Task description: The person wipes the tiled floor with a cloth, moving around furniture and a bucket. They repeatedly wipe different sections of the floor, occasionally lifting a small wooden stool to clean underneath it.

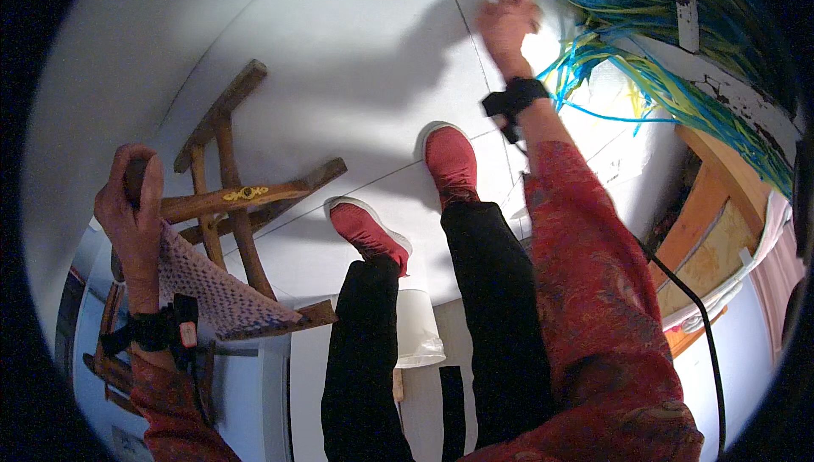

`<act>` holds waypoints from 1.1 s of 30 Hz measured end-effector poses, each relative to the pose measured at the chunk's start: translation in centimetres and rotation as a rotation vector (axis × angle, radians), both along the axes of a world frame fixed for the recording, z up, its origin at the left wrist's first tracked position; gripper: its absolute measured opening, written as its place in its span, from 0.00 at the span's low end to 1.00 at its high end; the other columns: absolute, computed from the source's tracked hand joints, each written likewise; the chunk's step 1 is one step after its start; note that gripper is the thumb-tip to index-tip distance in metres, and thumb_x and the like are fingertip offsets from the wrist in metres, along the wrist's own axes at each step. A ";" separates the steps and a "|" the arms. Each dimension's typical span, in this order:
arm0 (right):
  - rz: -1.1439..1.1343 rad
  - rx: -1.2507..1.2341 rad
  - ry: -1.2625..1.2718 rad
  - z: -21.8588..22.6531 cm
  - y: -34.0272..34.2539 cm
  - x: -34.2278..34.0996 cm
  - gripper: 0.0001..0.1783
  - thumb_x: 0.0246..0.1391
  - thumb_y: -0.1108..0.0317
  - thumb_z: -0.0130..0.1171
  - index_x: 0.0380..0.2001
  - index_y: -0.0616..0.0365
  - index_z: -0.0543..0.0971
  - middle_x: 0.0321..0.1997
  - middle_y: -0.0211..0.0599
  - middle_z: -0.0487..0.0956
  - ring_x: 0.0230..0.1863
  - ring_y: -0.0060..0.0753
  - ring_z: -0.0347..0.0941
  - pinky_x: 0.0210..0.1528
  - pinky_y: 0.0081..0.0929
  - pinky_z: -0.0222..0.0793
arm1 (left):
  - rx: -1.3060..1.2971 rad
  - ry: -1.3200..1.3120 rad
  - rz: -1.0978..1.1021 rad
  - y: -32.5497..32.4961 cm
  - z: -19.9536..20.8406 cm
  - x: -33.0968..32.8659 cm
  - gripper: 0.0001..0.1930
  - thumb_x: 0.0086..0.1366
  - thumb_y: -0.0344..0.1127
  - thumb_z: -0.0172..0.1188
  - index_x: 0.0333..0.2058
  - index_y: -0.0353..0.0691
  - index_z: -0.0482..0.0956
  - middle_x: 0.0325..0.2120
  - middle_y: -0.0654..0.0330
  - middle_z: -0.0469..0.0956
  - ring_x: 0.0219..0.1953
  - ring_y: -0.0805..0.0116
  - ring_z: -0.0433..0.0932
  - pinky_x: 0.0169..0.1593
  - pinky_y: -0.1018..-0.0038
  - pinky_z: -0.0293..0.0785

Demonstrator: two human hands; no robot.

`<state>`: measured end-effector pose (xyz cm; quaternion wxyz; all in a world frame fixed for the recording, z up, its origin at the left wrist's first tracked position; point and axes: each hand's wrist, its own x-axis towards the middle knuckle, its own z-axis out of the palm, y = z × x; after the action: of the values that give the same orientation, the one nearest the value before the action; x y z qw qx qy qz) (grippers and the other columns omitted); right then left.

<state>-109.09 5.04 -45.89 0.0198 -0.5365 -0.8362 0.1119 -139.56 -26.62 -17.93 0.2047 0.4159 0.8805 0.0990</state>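
At the left, my left hand (131, 199) is closed around the end of a wooden bar of a folding stool (246, 195). The stool is tipped, with its crossed legs toward the far side and a yellow ornament on one bar. Its pale patterned woven seat (225, 284) hangs below that hand. My right hand (507, 17) is stretched far forward, above the white floor and beside a heap of blue and yellow-green strips (627, 4). Motion blurs its fingers, so I cannot tell whether they hold anything.
My red shoes (449, 161) stand on the white tiled floor (356, 80). A white-painted, chipped bar (729, 80) crosses the strips at the far right. Wooden furniture (704, 208) stands at the right, near a black cable (699, 318). A white lampshade-like object (418, 326) shows between my legs.
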 end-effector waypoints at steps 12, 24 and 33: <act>0.636 -0.198 -0.189 6.8 -11.5 8.3 0.35 0.50 0.76 0.52 0.62 0.51 0.58 0.69 0.52 0.49 0.67 0.67 0.45 0.65 0.57 0.48 | -0.058 0.098 -0.078 -0.3 0.2 -0.2 0.11 0.63 0.44 0.54 0.36 0.44 0.75 0.26 0.57 0.78 0.29 0.62 0.79 0.35 0.69 0.72; 0.183 -0.268 -0.071 4.4 -11.3 15.4 0.37 0.51 0.74 0.52 0.64 0.58 0.52 0.65 0.67 0.46 0.66 0.73 0.41 0.66 0.56 0.44 | -0.061 0.048 -0.020 -0.3 -0.1 -0.3 0.14 0.64 0.48 0.52 0.37 0.44 0.75 0.26 0.55 0.77 0.29 0.57 0.78 0.35 0.67 0.72; -0.067 -0.194 -0.095 -0.3 -0.2 16.0 0.39 0.53 0.50 0.52 0.63 0.54 0.52 0.60 0.71 0.51 0.59 0.73 0.51 0.60 0.60 0.48 | -0.042 0.058 -0.014 0.1 0.1 0.2 0.12 0.63 0.45 0.53 0.35 0.42 0.75 0.26 0.54 0.77 0.29 0.59 0.78 0.35 0.68 0.71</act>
<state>-93.11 4.84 -46.20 -0.0684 -0.5682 -0.8031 0.1659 -139.35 -26.54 -17.84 0.1886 0.4204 0.8850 0.0671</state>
